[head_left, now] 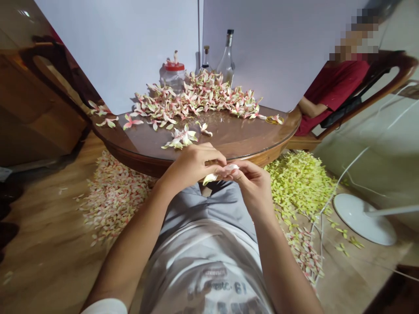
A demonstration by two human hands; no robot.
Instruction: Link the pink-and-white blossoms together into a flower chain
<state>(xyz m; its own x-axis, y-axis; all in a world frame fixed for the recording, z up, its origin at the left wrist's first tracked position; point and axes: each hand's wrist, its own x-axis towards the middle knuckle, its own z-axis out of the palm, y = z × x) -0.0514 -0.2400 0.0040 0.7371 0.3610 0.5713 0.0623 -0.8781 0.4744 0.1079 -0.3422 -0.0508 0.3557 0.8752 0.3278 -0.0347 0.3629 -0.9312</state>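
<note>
Head view: a pale blossom is held just over the grey shorts, close to the edge of a round, glass-topped wooden counter. The left hand and the right hand are brought together, and the blossom is pinched between the fingertips of both, with a cream petal hanging towards the left hand.

Nearest the hands on the counter, a small cluster of loose flowers is laid. Behind it, a long heap of pink-and-cream flowers is spread across the far side, with a few strays lying apart. A plastic jar with a red lid and a clear glass bottle are partly screened by the heap, and both are set against a white panel.

On the wooden floor, a pink-and-cream pile is seen on the left, and a yellow-green pile on the right. A white fan base stands beyond it. At the right edge, a seated person in a red top is partly seen.
</note>
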